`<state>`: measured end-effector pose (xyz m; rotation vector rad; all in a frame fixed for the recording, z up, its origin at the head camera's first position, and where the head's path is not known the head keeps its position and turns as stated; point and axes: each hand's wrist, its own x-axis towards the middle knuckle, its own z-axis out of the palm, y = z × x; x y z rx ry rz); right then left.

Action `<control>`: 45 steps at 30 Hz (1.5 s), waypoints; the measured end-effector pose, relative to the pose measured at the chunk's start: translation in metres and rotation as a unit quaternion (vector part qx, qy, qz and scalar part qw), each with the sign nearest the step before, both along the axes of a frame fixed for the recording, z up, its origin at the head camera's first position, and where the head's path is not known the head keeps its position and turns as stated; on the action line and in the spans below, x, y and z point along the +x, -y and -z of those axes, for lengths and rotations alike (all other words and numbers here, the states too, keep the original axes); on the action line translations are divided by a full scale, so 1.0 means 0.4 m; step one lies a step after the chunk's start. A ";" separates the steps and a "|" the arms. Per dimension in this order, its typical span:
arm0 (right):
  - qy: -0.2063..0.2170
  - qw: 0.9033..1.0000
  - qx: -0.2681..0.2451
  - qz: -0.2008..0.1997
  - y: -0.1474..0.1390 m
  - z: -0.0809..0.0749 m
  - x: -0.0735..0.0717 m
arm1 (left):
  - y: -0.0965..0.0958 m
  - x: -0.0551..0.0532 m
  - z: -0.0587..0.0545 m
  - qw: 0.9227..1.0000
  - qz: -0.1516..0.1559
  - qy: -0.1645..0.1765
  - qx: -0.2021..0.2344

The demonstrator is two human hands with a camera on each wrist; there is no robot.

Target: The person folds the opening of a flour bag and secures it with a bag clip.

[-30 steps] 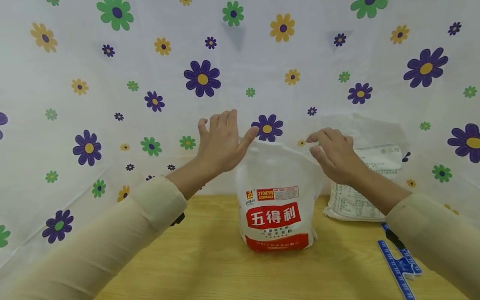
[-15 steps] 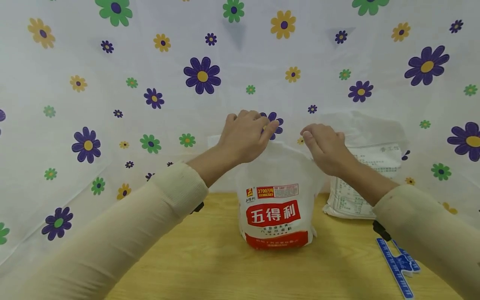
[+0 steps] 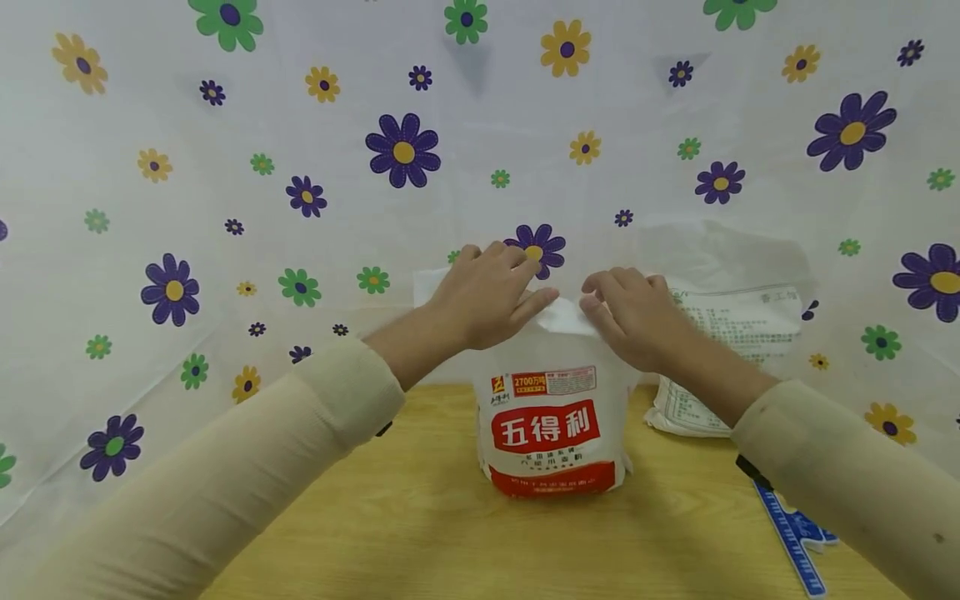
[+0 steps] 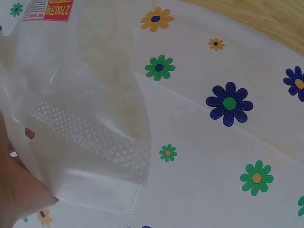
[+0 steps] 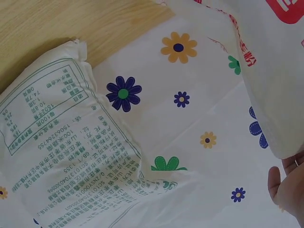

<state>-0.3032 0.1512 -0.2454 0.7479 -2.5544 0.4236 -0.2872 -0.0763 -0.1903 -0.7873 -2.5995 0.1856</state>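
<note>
A white flour bag (image 3: pixel 551 433) with red print stands upright on the wooden table. Its plastic top is bent over toward me, and a pale fold (image 3: pixel 570 317) shows between my hands. My left hand (image 3: pixel 483 300) holds the top edge on the left, thumb pointing right. In the left wrist view the see-through bag top (image 4: pixel 95 156) has a small hole, and part of the hand (image 4: pixel 23 190) lies behind its edge. My right hand (image 3: pixel 630 317) grips the right part of the top. The right wrist view shows its curled fingers (image 5: pixel 287 187) at the bag's corner.
A second white bag (image 3: pixel 682 408) with green print leans at the back right, partly behind my right arm. Blue plastic pieces (image 3: pixel 791 533) with white marks lie at the table's right. A flowered cloth (image 3: pixel 300 150) hangs close behind the table (image 3: pixel 450 542).
Both hands have drawn closer together over the flour bag and come down slightly. The bag's top now bends over between them. My right forearm covers more of the blue pieces.
</note>
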 end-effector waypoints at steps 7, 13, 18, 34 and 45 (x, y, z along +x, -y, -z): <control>0.003 1.000 0.012 -0.024 -0.004 0.032 0.000 | 0.030 -0.009 0.031 0.994 0.033 -0.064 -0.084; -0.008 0.999 0.036 -0.010 -0.007 0.051 -0.005 | 0.038 -0.013 0.039 0.986 0.039 -0.112 -0.115; -0.002 0.999 0.053 0.012 0.001 0.060 -0.014 | 0.044 -0.019 0.052 0.979 0.031 -0.151 -0.133; -0.067 0.997 0.041 -0.022 0.014 0.108 -0.019 | 0.061 -0.035 0.091 0.967 0.065 -0.208 -0.134; -0.133 0.988 0.063 -0.049 0.009 0.115 -0.022 | 0.067 -0.040 0.102 0.958 0.067 -0.244 -0.133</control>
